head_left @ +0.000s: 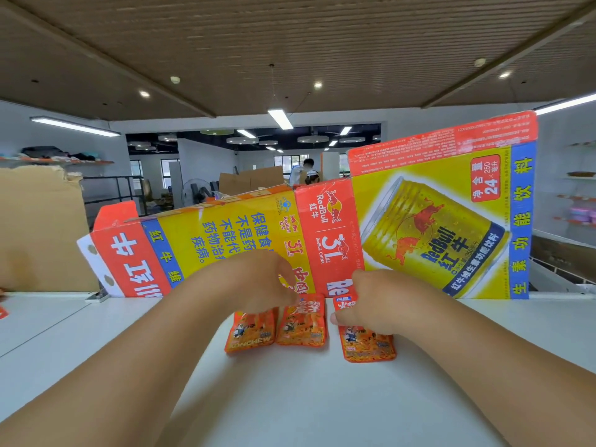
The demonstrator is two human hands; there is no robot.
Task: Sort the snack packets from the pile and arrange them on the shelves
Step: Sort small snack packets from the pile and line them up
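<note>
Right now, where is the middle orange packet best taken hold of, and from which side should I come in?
I'd pinch the middle packet at its near right corner, coming from the front. It lies flat; its left edge abuts the left packet, the left hand covers its top, and the cardboard stands behind.

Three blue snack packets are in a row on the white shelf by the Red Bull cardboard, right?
No, they are orange, not blue. The head view shows the left packet, middle packet and right packet in a row on the white shelf by the Red Bull cardboard.
</note>
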